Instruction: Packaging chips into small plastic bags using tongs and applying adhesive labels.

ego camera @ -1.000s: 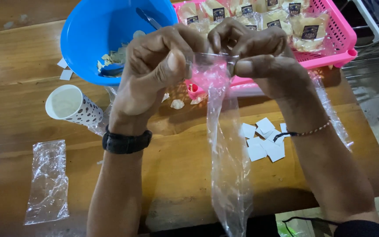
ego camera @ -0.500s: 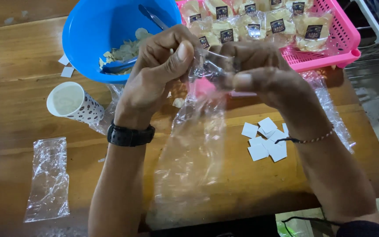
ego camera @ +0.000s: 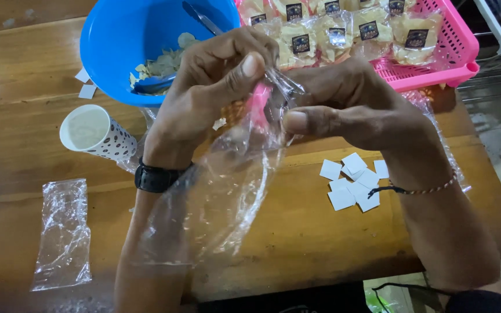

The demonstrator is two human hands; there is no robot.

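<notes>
While my left hand (ego camera: 204, 95) and right hand (ego camera: 349, 107) each pinch the mouth of the clear plastic bag (ego camera: 221, 191), it hangs above the wooden table (ego camera: 18, 168), near the blue bowl (ego camera: 123, 40) and pink basket (ego camera: 447, 52).

There is only one view, from the camera on my head. It looks steeply down and a little forward, very near to my hands, over the wooden table (ego camera: 18, 69) to its far right edge.
</notes>
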